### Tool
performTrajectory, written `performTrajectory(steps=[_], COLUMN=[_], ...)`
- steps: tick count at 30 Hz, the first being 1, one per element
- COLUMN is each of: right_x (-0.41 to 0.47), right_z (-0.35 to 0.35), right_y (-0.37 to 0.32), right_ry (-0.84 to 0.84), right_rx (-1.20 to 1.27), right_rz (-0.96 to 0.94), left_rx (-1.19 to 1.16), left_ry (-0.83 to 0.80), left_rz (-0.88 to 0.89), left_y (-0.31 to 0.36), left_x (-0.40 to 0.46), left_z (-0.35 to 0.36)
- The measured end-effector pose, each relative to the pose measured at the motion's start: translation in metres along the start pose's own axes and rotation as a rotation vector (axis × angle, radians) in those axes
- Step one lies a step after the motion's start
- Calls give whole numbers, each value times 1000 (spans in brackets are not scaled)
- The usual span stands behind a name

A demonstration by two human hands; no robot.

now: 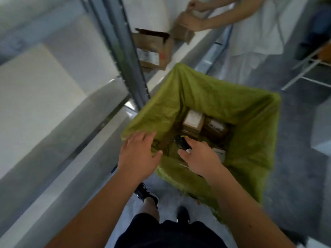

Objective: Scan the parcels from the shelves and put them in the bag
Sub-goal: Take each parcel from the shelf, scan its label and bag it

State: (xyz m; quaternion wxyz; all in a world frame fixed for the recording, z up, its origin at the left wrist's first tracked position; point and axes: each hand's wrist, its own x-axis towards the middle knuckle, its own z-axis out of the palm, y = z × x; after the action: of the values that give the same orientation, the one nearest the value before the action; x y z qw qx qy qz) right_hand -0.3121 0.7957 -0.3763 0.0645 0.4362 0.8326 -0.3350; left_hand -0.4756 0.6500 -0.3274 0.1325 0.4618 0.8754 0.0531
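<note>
Scanner (180, 143) in right hand (200, 158) — nose into bag (250, 133).

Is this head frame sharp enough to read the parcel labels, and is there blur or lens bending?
Head view: motion blur smears everything, so labels on the parcels in the green bag and on the shelf box are unreadable; wide-angle bending tilts the shelf upright; the dark device in the right hand is indistinct; left hand soft-edged.

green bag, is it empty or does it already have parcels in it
Not empty. The green bag is spread open, and at least two brown parcels lie at its bottom.
</note>
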Motion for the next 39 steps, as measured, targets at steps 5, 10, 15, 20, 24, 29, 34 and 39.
performTrajectory(steps=[5, 10, 15, 20, 24, 29, 34, 39], right_x=[-5, -37, -92, -161, -225, -294, -337, -361], right_z=[9, 27, 59, 93, 120, 142, 146, 129], right_y=[-90, -189, -278, -344, -385, -425, -459, -505], right_ry=[-45, -72, -101, -145, -161, -125, -73, -55], right_rx=[-13, 25, -14, 76, 70, 62, 32, 70], right_rz=[-293, -612, -815, -962, -1052, -1165, -1229, -1325], left_rx=[-4, -127, -96, -95, -133, -96, -29, 36], left_ry=[161, 372, 502, 611, 737, 799, 842, 941], left_rz=[-253, -488, -650, -742, -800, -847, -829, -750], left_y=[-53, -103, -147, -181, -201, -226, -248, -274], left_x=[-77, -161, -251, -345, -425, -504, -544, -562], left_z=[-50, -86, -113, -135, -147, -156, -180, -223])
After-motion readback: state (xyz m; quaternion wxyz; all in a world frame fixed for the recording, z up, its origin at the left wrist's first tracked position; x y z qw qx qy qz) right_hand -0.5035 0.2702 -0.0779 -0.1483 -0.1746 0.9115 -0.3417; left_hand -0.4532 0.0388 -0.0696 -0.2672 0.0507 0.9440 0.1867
